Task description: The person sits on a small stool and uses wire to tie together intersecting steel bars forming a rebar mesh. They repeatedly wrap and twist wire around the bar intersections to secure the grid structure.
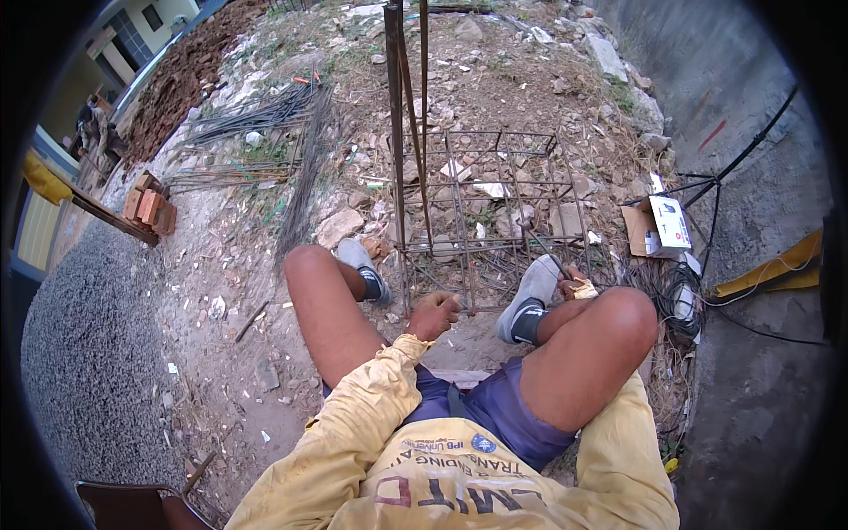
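I sit on the ground with my legs spread around a rusty rebar cage that lies on the rubble. My left hand is closed in a fist on the cage's near bottom bar, between my knees. My right hand shows just behind my right knee, next to my grey shoe. It grips a thin dark tool that points into the cage's near right corner. Much of that hand is hidden by the knee. Tall upright bars rise from the cage's left side.
An open cardboard box and a coil of thin wire lie at my right, beside a concrete wall. Loose rebar bundles, stacked bricks and a gravel patch are to the left. Stones and litter cover the ground.
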The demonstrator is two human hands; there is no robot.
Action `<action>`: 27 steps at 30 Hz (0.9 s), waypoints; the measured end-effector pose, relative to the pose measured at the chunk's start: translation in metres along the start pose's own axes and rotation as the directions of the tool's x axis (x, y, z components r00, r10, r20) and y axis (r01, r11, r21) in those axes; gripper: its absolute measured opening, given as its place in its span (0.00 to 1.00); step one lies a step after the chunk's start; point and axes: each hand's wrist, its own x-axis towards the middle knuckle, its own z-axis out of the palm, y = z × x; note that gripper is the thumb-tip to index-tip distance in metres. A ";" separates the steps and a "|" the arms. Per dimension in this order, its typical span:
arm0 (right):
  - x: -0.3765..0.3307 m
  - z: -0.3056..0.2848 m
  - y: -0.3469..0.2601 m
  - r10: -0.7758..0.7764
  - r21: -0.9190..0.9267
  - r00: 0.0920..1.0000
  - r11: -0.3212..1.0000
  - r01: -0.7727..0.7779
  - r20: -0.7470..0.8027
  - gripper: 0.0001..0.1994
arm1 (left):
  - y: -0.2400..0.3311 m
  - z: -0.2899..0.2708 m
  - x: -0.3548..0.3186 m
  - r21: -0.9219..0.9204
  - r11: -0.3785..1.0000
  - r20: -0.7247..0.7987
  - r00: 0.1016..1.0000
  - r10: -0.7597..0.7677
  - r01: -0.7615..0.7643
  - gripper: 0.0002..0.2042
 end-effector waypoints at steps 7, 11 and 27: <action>-0.036 -0.055 -0.053 -0.149 0.163 0.981 0.972 0.168 -0.127 0.16 | 0.028 0.018 -0.027 0.293 0.915 0.123 0.959 0.253 -0.279 0.19; -0.063 -0.112 -0.094 -0.227 0.269 0.955 0.924 0.273 -0.190 0.16 | 0.077 0.014 -0.076 0.230 0.837 0.228 0.864 0.450 -0.497 0.17; -0.053 -0.004 -0.243 0.074 0.530 0.966 0.845 0.072 -0.249 0.12 | 0.111 -0.284 -0.087 -0.008 0.873 -0.582 0.712 0.393 -0.488 0.15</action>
